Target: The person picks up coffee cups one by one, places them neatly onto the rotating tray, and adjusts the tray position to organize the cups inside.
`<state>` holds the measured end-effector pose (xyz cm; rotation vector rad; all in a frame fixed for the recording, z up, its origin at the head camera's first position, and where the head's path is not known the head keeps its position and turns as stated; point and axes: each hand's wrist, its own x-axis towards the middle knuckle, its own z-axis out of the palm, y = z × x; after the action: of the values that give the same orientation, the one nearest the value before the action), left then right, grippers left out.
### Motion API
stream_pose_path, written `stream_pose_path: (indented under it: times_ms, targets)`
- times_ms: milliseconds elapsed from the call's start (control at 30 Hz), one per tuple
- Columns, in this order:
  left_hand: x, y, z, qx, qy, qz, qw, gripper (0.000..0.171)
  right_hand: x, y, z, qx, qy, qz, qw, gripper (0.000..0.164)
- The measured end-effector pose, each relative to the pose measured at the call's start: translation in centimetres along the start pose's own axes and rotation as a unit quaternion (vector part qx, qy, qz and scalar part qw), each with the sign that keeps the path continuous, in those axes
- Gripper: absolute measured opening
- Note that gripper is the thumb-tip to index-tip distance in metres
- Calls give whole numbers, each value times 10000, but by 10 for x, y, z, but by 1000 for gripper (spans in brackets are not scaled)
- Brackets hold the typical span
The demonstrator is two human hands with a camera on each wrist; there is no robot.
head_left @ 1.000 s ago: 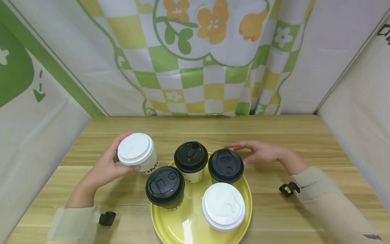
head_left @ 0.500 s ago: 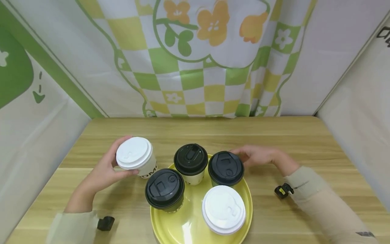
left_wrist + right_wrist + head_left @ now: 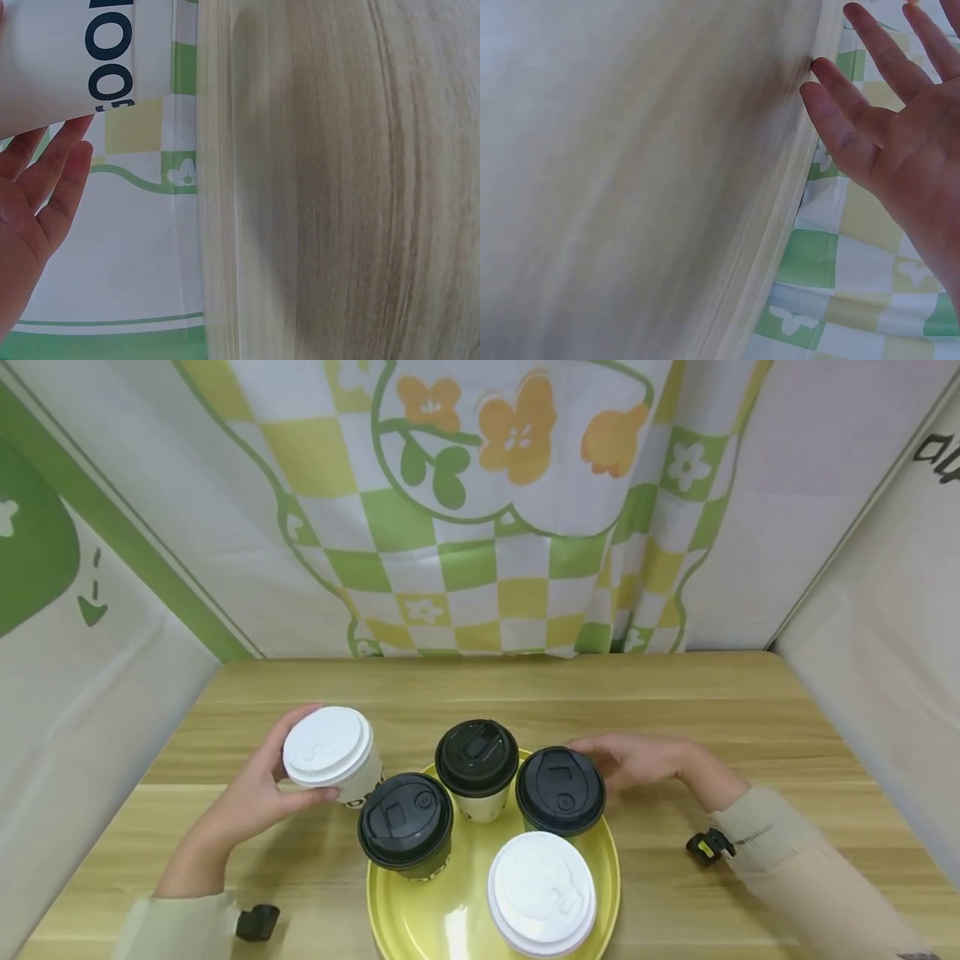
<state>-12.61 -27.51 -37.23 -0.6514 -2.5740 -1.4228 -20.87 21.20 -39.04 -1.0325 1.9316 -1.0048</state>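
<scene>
My left hand (image 3: 251, 785) grips a white paper coffee cup (image 3: 330, 752) with a white lid, thumb on the near side, left of the round yellow tray (image 3: 450, 902). Dark print shows on the wall of this coffee cup (image 3: 52, 67) in the left wrist view, where it hangs above the tabletop. My right hand (image 3: 641, 764) is at the tray's right rim, beside a dark cup with a black lid (image 3: 561, 789); that cup hides its fingertips in the head view. In the right wrist view the right hand (image 3: 907, 127) has its fingers spread, with nothing between them.
On the tray stand two more black-lidded cups, one at the back (image 3: 477, 760) and one at the left (image 3: 406, 822), plus a white-lidded cup (image 3: 542, 893) at the front right. A checkered curtain (image 3: 480, 593) hangs behind the wooden table (image 3: 675, 693).
My right hand has moved in from the right toward the right black-lidded cup, its fingers slipping behind it. The left hand keeps hold of its coffee cup nearly in place. The head view has shifted slightly.
</scene>
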Motion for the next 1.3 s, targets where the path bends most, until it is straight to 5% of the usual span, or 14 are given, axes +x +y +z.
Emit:
stream_pose_path:
  times_ms: [633, 1300]
  targets:
    - [-1, 5, -4, 61, 27, -5, 10000, 102, -26, -4, 23, -571, 701, -68, 9959, 82]
    - [-12, 16, -6, 90, 197, 96, 9997, 105, -51, -16, 57, -1221, 1504, 262, 9807, 81]
